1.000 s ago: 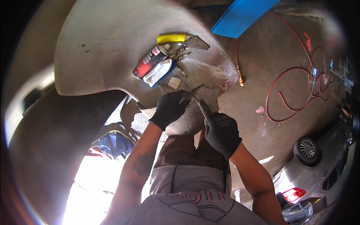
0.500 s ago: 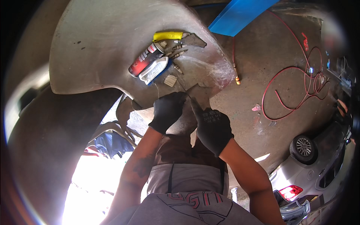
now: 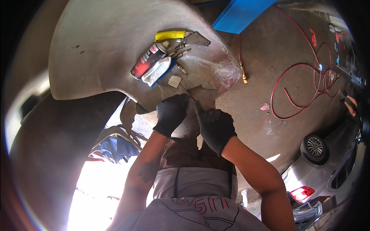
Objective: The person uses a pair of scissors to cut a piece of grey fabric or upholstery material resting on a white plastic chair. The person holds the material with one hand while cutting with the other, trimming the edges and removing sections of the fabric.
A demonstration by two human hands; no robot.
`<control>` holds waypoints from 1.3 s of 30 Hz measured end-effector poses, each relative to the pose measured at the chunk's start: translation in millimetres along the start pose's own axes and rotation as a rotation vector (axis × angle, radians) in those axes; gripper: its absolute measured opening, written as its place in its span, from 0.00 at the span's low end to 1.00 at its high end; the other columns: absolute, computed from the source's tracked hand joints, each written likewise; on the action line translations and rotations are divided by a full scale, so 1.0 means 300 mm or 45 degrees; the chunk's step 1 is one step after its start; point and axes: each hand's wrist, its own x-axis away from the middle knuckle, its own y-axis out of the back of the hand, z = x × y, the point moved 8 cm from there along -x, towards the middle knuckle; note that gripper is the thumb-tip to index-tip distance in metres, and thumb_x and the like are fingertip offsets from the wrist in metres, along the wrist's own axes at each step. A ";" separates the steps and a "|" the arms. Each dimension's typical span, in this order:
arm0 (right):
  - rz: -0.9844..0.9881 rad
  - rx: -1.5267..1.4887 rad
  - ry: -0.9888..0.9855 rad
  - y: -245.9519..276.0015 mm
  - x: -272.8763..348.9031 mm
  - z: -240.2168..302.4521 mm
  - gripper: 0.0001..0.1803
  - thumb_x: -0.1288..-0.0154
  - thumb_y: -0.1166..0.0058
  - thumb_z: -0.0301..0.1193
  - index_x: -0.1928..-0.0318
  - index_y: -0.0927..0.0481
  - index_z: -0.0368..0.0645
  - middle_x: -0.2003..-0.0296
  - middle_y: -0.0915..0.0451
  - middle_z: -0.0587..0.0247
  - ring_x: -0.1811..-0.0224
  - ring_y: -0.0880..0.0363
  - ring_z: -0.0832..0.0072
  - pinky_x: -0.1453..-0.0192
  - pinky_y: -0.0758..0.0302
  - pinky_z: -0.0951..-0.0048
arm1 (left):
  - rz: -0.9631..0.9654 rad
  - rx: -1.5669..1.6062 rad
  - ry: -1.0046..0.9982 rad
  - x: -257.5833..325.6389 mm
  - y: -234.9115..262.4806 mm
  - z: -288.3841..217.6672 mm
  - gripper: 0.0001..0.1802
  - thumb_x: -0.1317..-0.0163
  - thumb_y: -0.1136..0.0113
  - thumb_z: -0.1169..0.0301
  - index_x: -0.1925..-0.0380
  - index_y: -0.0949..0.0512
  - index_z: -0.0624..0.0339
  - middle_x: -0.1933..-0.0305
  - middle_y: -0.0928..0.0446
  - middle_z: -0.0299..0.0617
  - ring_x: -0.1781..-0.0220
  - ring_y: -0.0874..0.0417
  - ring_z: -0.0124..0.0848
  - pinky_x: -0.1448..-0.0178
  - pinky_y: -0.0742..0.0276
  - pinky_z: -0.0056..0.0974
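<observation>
The black-gloved right hand (image 3: 216,129) pinches a thin dark rod (image 3: 184,89) beside the curled black-gloved left hand (image 3: 171,114), grip indeterminable, at the curved grey panel's (image 3: 104,50) near edge, left of the brown floor (image 3: 250,102).

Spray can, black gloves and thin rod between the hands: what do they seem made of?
Spray can: probably metal with a glossy printed coat, given its smooth cylinder and bright highlights.
Black gloves: likely fabric, perhaps coated; matte, with close-fitting cuffs.
Thin rod: possibly metal, being slim and straight; its finish is too small to tell.
</observation>
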 end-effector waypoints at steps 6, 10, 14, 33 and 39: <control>0.126 -0.023 0.030 0.064 0.051 -0.027 0.32 0.41 0.45 0.32 0.35 0.29 0.38 0.74 0.19 0.57 0.70 0.18 0.62 0.67 0.22 0.59 | 0.043 0.032 0.029 -0.014 -0.016 -0.022 0.07 0.40 0.41 0.64 0.63 0.19 0.48 0.67 0.18 0.41 0.65 0.15 0.43 0.63 0.21 0.48; 0.200 0.024 0.045 0.039 0.016 -0.019 0.27 0.41 0.45 0.32 0.41 0.24 0.38 0.74 0.19 0.57 0.69 0.17 0.62 0.66 0.22 0.60 | 0.058 -0.019 -0.008 -0.002 -0.006 -0.035 0.07 0.39 0.42 0.64 0.63 0.19 0.49 0.69 0.19 0.41 0.66 0.15 0.42 0.64 0.21 0.47; 0.154 0.143 0.144 -0.024 -0.029 -0.019 0.13 0.43 0.43 0.31 0.56 0.17 0.47 0.73 0.16 0.64 0.70 0.15 0.69 0.72 0.23 0.62 | 0.062 -0.065 -0.063 0.017 -0.034 -0.046 0.07 0.39 0.43 0.64 0.64 0.19 0.48 0.70 0.19 0.39 0.67 0.15 0.41 0.64 0.20 0.46; 0.366 0.372 0.074 0.082 0.026 -0.068 0.15 0.35 0.50 0.31 0.50 0.20 0.39 0.73 0.19 0.60 0.68 0.18 0.64 0.67 0.24 0.60 | 0.067 0.170 0.030 -0.042 -0.012 -0.045 0.12 0.41 0.41 0.65 0.58 0.17 0.47 0.63 0.16 0.40 0.65 0.15 0.45 0.61 0.20 0.49; 0.239 0.197 -0.058 0.007 -0.025 -0.072 0.08 0.37 0.45 0.33 0.59 0.20 0.46 0.70 0.18 0.61 0.66 0.17 0.66 0.62 0.25 0.63 | 0.142 0.097 -0.045 0.006 -0.029 -0.119 0.09 0.39 0.40 0.63 0.60 0.17 0.46 0.69 0.19 0.40 0.68 0.16 0.43 0.67 0.22 0.47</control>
